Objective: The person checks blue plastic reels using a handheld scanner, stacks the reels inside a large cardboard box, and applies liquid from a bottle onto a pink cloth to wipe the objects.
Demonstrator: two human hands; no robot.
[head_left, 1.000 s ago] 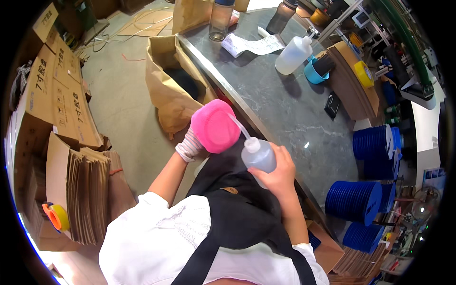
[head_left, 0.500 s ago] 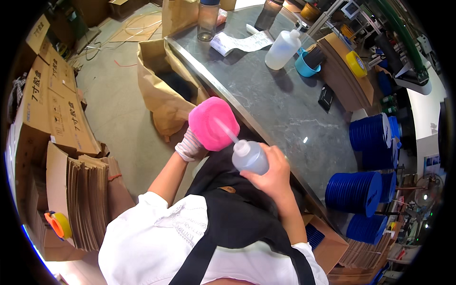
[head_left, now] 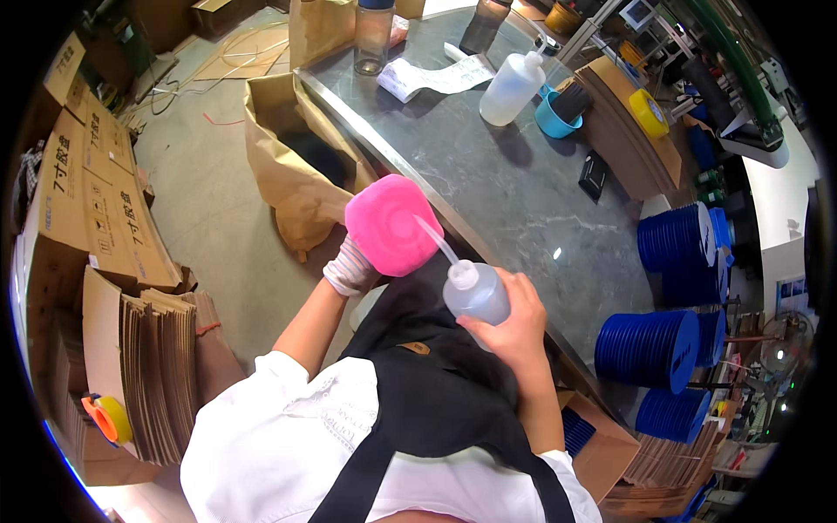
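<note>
A: Progress? Left hand (head_left: pixel 350 267), gloved, is clamped on a pink sponge (head_left: pixel 392 224) held up over the counter (head_left: pixel 523 200) edge. Right hand (head_left: pixel 514 327) is wrapped tight around a clear squeeze bottle (head_left: pixel 476 292), thin nozzle tip touching the sponge face.

B: So wetting looks underway, I'd judge early. Sponge shows no dark wet patch I can make out. Counter not yet wiped, as far as I can tell.

A: Packages: flattened brown cardboard boxes (head_left: pixel 96 200) stacked far left on the floor, dark print on them. Open brown paper sack (head_left: pixel 292 170) beside the counter end.

B: White paper sheet (head_left: pixel 436 77) near the far counter end, second squeeze bottle (head_left: pixel 512 87) just beside a blue cup (head_left: pixel 558 118). Yellow tape roll (head_left: pixel 649 112) on a brown board, blue lid stacks (head_left: pixel 676 253) right.
</note>
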